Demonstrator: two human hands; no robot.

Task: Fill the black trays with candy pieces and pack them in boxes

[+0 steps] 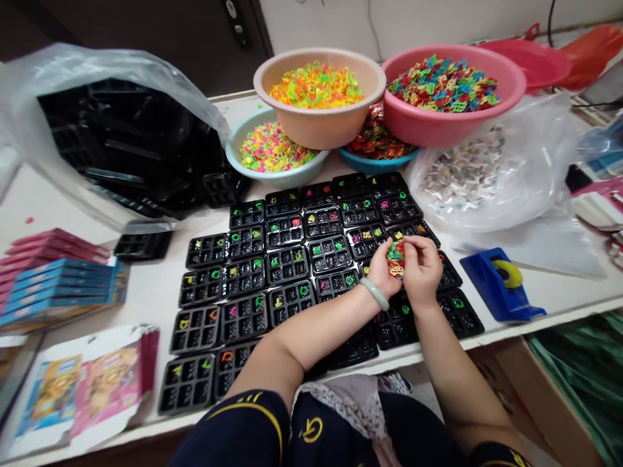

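Note:
Small flat plastic charms (396,258) in red, green and yellow lie heaped in my left hand (382,271), which is cupped round them; a pale bangle is on that wrist. My right hand (422,267) is closed against the same heap, its thumb and fingertips on the charms. Below both hands spread rows of black compartment trays (243,318). Many trays hold one or two small coloured pieces in their upper compartments. My hands and forearms hide several trays on the right side.
Behind the trays stand a peach basin (318,120), a pink basin (455,126), a pale blue basin (277,176) and a blue basin (379,163). A clear bag of black trays (121,136) is at left, above boxes (58,285). A blue tape dispenser (496,292) sits at right.

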